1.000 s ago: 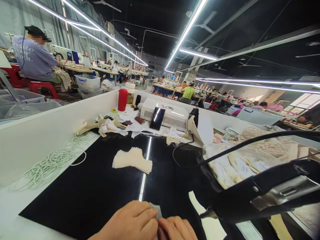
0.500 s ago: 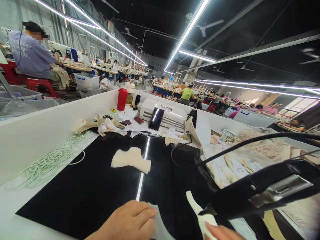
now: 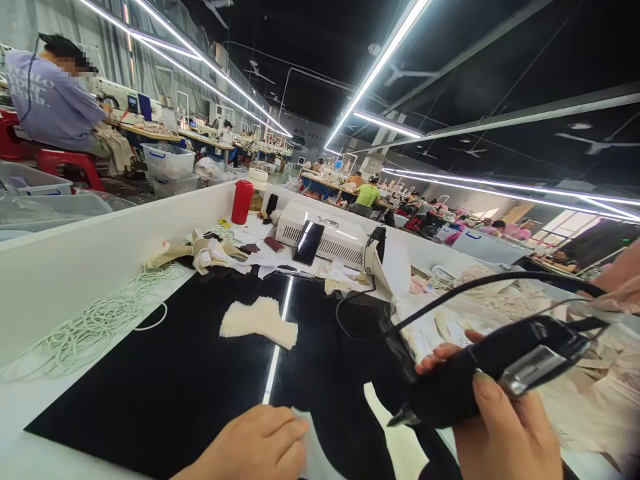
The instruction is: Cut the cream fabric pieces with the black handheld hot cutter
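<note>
Left hand: the left hand (image 3: pixel 250 443) lies flat, fingers together, pinning a pale fabric piece (image 3: pixel 313 450) to the black mat (image 3: pixel 165 387) at the near edge.
Right hand: the right hand (image 3: pixel 500 433) is clamped round the black hand tool (image 3: pixel 480 377), thumb on top, fingertips curling over the far side.
Tool: it hangs just above the mat, tip pointing down-left toward the pinned fabric; its cord (image 3: pixel 475 287) loops off behind.
Handling: looks rigid and fairly hefty, with a slick casing, so I'd say hold it mid-body, as here. The fabric looks thin and limp, best held flat.
Mid-table: a cream fabric stack (image 3: pixel 257 321) sits well apart, white cord coils (image 3: pixel 90 327) to the left.
Far end: a red bottle (image 3: pixel 242 201), a white machine (image 3: pixel 325 237) and a phone (image 3: pixel 307 243) leaning on it.
</note>
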Tool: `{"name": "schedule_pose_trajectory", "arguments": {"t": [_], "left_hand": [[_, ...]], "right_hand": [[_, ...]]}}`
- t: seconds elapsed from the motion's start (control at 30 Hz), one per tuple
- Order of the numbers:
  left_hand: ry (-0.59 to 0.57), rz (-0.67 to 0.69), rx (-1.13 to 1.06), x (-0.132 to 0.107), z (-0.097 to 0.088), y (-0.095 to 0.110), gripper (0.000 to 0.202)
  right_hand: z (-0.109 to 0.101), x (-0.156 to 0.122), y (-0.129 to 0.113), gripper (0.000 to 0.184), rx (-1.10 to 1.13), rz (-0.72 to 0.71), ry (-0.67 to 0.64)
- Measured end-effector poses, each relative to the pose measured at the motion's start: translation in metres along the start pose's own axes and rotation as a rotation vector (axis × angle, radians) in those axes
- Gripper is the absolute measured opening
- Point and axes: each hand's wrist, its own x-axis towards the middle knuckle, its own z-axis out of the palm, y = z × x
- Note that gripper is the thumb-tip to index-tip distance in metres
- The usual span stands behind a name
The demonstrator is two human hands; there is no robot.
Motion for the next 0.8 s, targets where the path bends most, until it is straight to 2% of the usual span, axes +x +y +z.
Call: {"name": "schedule_pose_trajectory", "arguments": {"t": [0.07, 0.13, 0.2, 0.3, 0.37, 0.53, 0.8], "left_hand": [[0.013, -0.003, 0.0, -0.001, 0.0, -0.001, 0.042], [0.023, -0.004, 0.005, -0.002, 0.001, -0.001, 0.043], [0.01, -0.009, 0.01, -0.004, 0.002, -0.001, 0.045], [-0.034, -0.007, 0.008, -0.007, 0.003, -0.001, 0.043], [-0.035, 0.009, 0.009, -0.008, 0.005, -0.001, 0.042], [-0.02, -0.013, -0.008, -0.007, 0.004, 0.0, 0.042], [-0.042, 0.011, 0.026, -0.008, 0.002, 0.0, 0.036]], "right_hand": [[0.013, -0.005, -0.001, 0.048, 0.054, 0.028, -0.043], [0.03, -0.012, -0.001, 0.05, 0.146, -0.014, -0.109], [0.051, -0.022, 0.002, 0.042, 0.211, -0.066, -0.219], [0.077, -0.036, 0.009, 0.039, 0.309, -0.102, -0.206], [0.088, -0.042, 0.014, 0.036, 0.339, -0.104, -0.203], [0.094, -0.044, 0.023, 0.031, 0.321, -0.153, -0.244], [0.093, -0.041, 0.025, 0.029, 0.308, -0.159, -0.211]]}}
